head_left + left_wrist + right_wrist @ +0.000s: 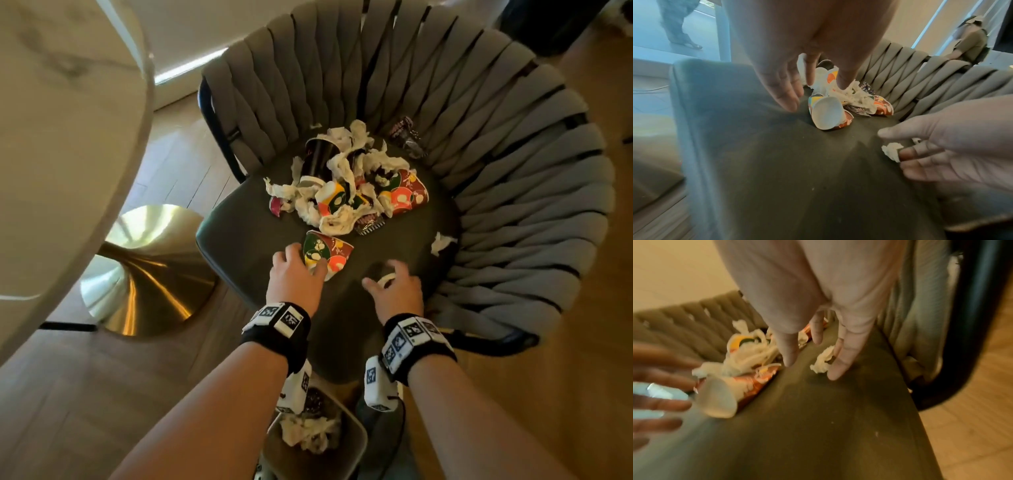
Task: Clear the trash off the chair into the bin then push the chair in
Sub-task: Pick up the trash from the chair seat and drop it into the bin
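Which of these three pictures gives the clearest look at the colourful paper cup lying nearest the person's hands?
The head view: it shows the colourful paper cup sharply from above, on its side, with the left hand at it. The left wrist view shows mostly its white open mouth. The right wrist view shows it blurred.

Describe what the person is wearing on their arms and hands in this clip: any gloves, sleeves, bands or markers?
No gloves or sleeves: both forearms and hands are bare. Each wrist carries a black fabric band, the left wrist band and the right wrist band, studded with white square tags printed with black coded patterns. A white tagged block, apparently the wrist camera housing, hangs under each wrist.
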Available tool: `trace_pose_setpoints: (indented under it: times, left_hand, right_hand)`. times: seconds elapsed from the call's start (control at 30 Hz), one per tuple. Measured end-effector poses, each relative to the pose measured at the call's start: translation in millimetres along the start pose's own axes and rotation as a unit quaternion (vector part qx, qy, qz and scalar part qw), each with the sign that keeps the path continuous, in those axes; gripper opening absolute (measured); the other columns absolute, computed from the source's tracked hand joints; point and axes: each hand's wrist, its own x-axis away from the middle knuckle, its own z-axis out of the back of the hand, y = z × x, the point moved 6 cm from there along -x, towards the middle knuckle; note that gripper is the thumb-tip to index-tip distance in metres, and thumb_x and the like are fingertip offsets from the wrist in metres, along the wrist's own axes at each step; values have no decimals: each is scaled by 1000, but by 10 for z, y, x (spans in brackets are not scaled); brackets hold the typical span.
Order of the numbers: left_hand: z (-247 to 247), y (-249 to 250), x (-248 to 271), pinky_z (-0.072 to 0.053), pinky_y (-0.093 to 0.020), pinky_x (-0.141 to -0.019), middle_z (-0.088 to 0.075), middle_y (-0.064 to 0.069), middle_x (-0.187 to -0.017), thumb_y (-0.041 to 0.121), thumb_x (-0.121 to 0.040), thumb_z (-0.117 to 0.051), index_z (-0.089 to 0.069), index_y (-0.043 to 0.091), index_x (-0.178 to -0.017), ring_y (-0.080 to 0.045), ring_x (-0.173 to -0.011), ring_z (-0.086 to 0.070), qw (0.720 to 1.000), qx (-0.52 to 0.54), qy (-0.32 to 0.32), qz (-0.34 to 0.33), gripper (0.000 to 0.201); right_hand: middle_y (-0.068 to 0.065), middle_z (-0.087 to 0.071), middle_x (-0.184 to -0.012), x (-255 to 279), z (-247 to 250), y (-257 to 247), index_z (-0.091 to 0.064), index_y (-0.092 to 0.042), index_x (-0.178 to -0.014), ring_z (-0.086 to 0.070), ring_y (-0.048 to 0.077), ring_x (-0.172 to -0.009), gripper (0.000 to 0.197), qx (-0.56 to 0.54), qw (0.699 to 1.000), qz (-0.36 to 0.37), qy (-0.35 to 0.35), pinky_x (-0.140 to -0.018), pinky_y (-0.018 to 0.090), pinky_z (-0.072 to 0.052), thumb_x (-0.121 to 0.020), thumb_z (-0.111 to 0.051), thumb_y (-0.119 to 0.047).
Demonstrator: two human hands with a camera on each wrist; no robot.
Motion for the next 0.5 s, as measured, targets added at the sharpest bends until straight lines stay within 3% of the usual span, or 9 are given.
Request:
trace_pose_setpoints:
  times: [0.1, 0.17, 0.23, 0.33, 0.43, 0.5]
  left_hand:
    - [-165, 20, -254, -50, -42, -99, -46, -10, -136, 57, -88, -64, -36, 20, -148, -29, -122, -53, 999, -11, 3, 48, 76]
    - [-240, 25, -329, -50, -39, -96, -47, -9, -135, 50, -87, -69, -35, 19, -148, -28, -120, -54, 998, -6, -1, 70, 76]
    - [-273, 42, -348, -50, -34, -90, -52, -8, -133, 40, -89, -70, -37, 19, -146, -25, -115, -57, 996, 21, -20, 83, 70]
    - [-294, 5, -364, -51, -30, -81, -61, -3, -121, 36, -92, -66, -49, 19, -129, -18, -101, -61, 992, 36, -58, 102, 43]
    - [-262, -100, -383, -59, -36, -83, -64, 2, -111, 43, -95, -61, -55, 24, -112, -13, -93, -65, 989, 46, -86, 114, 26]
    - [-185, -154, -369, -58, -34, -81, -63, 4, -109, 45, -96, -58, -54, 23, -114, -13, -93, -65, 987, 47, -94, 119, 29]
  right_hand:
    - [9, -55, -126, -225, -126, -74, -59, -23, -121, -59, 29, -113, 30, 56, 997, 50, -6, -87, 35, -49, -92, -67, -18]
    - [4, -64, -115, -362, -79, -102, -63, -20, -115, -63, 21, -103, 22, 9, 999, 39, -2, -81, 30, -50, -93, -66, -16]
    - [1, -67, -112, -544, 89, -200, -65, -18, -115, -64, 16, -94, 23, -88, 996, 13, 26, -73, 27, -50, -92, -68, -18]
    - [2, -66, -117, -896, 453, -569, -69, -25, -98, -61, 18, -102, 9, -187, 979, -20, 80, -68, 24, -49, -89, -72, -25]
    - [3, -50, -139, -1276, 688, -944, -70, -35, -81, -47, 29, -127, 8, -165, 980, -58, 96, -95, 39, -48, -83, -78, -34]
    - [1, -60, -129, -1525, 650, -1032, -74, -37, -83, -51, 32, -124, 12, -119, 990, -50, 63, -99, 42, -48, -74, -79, -42]
